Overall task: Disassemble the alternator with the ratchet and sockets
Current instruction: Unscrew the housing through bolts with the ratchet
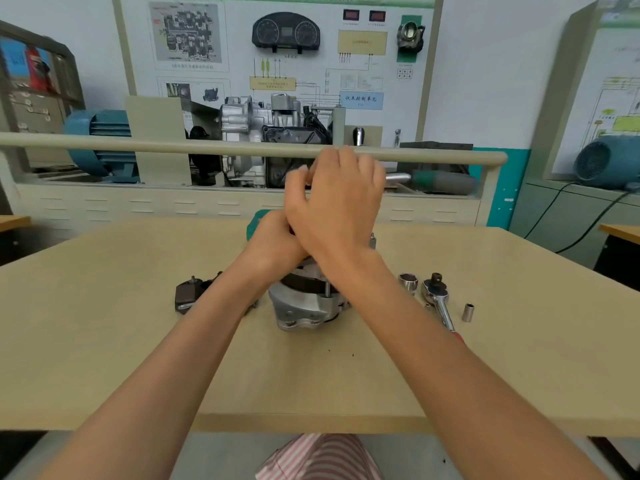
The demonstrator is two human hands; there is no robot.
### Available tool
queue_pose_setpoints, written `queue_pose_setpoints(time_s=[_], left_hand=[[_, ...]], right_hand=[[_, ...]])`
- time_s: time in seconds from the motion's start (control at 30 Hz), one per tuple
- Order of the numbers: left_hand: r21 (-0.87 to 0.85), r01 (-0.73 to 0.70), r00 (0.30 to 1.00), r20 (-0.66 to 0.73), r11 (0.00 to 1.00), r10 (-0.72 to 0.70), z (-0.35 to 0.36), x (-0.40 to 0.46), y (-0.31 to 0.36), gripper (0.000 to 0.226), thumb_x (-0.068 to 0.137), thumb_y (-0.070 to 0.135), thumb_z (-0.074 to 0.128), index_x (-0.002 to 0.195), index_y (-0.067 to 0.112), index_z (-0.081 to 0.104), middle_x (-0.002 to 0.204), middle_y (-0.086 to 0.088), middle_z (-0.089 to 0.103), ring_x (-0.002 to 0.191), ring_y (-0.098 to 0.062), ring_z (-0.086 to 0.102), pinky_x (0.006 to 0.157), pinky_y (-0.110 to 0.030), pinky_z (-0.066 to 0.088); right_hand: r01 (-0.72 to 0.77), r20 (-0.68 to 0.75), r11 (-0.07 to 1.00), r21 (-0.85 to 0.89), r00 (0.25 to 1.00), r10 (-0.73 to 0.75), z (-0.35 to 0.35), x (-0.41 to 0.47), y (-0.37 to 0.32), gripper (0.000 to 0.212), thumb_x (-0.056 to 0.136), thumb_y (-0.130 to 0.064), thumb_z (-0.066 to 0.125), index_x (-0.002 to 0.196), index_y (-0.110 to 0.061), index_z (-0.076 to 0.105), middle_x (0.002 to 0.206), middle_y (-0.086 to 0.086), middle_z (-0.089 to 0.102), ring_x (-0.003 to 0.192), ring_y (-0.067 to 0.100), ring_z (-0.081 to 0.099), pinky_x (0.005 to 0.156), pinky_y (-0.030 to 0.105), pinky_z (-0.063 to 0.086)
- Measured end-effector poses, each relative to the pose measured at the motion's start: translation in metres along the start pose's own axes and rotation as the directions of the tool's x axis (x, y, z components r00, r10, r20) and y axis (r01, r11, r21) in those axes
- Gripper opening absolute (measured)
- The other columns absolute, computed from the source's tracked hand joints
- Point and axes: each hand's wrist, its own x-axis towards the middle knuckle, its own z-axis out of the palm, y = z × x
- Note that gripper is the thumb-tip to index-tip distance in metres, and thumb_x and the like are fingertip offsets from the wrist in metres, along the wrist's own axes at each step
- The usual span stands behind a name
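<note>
Since alternator [304, 303] stands at surface [138, 341] centre as cast metal, judge heavy, rigid, slick; best held low on housing. Left hand [273, 242] grip curls on something hidden atop; right hand [337, 206] grip unclear. Ratchet [438, 299], sockets [408, 282] lie just right.

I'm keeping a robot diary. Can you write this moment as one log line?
left hand: grips green tool handle | right hand: above alternator, grip unclear | ratchet: lying on table, untouched
</note>
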Motion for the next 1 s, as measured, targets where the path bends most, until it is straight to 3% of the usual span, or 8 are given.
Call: queue_pose_setpoints(time_s=[0.23,0.37,0.43,0.53,0.73,0.8,0.9,1.0], left_hand=[[-0.232,0.041,0.99,0.138,0.972,-0.009,-0.001,-0.004,0.003,0.014,0.077,0.012,0.074,0.086,0.022,0.071,0.077,0.008,0.074,0.075,-0.002,0.069,0.068,-0.01,0.052],[-0.115,0.011,0.998,0.06,0.993,-0.004,-0.002,-0.004,0.004,0.027,0.08,-0.007,0.063,0.067,0.017,0.062,0.052,0.011,0.063,0.05,0.004,0.058,0.05,-0.009,0.045],[-0.033,0.011,1.0,0.027,0.999,-0.01,-0.002,-0.003,0.004,0.033,0.081,-0.01,0.055,0.063,0.017,0.055,0.045,0.011,0.055,0.04,0.006,0.05,0.04,-0.008,0.035],[-0.049,-0.006,0.998,0.067,0.999,0.01,-0.003,-0.002,0.004,0.038,0.08,-0.006,0.059,0.056,0.023,0.057,0.044,0.014,0.056,0.042,0.007,0.051,0.044,-0.008,0.038],[-0.2,0.034,0.989,0.144,0.979,-0.005,-0.004,-0.003,0.003,0.016,0.077,0.012,0.075,0.092,0.016,0.073,0.087,0.003,0.074,0.079,-0.004,0.069,0.073,-0.012,0.053],[-0.186,0.03,0.991,0.137,0.982,-0.004,-0.004,-0.003,0.004,0.013,0.077,0.005,0.073,0.09,0.008,0.072,0.079,0.003,0.073,0.071,-0.003,0.068,0.067,-0.011,0.052],[-0.05,0.006,0.996,0.086,0.999,-0.002,-0.005,-0.001,0.004,0.02,0.083,-0.008,0.06,0.071,0.008,0.061,0.061,-0.001,0.062,0.053,0.0,0.055,0.048,-0.009,0.04],[0.025,-0.008,0.996,0.087,1.0,0.006,-0.002,0.002,0.004,0.017,0.086,-0.005,0.055,0.074,0.003,0.063,0.067,-0.01,0.06,0.061,-0.009,0.052,0.053,-0.02,0.04]], right_hand=[[-0.529,0.567,-0.206,0.823,0.784,0.254,-0.015,0.029,0.01,0.059,0.095,-0.018,0.027,0.037,-0.014,0.036,0.036,0.001,0.037,0.045,0.019,0.038,0.07,0.03,0.044],[-0.101,0.084,0.904,0.415,0.994,0.072,-0.008,0.0,0.004,0.025,0.084,-0.023,0.04,0.067,-0.008,0.053,0.066,-0.002,0.048,0.067,0.012,0.043,0.077,0.026,0.036],[0.002,0.006,0.988,-0.156,1.0,-0.001,-0.005,-0.01,0.002,0.027,0.08,-0.03,0.043,0.085,-0.008,0.057,0.085,0.005,0.053,0.083,0.022,0.045,0.088,0.034,0.03],[-0.039,0.033,0.995,0.096,0.999,0.036,-0.003,0.003,0.001,0.029,0.081,-0.03,0.042,0.074,-0.007,0.057,0.07,0.003,0.052,0.072,0.018,0.045,0.08,0.031,0.03],[-0.56,0.617,-0.281,0.78,0.762,0.195,-0.012,0.034,0.011,0.058,0.094,-0.017,0.029,0.036,-0.015,0.036,0.035,0.002,0.033,0.043,0.019,0.035,0.067,0.029,0.044],[-0.485,0.496,-0.109,0.868,0.834,0.24,-0.011,0.026,0.008,0.053,0.092,-0.015,0.031,0.04,-0.014,0.04,0.04,0.001,0.039,0.046,0.016,0.04,0.068,0.028,0.044],[-0.083,-0.021,0.915,0.394,0.995,0.1,-0.005,-0.006,0.003,0.028,0.085,-0.024,0.038,0.066,-0.01,0.052,0.068,0.003,0.05,0.07,0.015,0.045,0.079,0.03,0.035],[-0.027,-0.06,0.999,-0.028,0.998,0.025,-0.001,-0.006,0.0,0.04,0.086,-0.038,0.032,0.08,-0.009,0.057,0.078,0.002,0.053,0.08,0.021,0.046,0.088,0.034,0.031]])
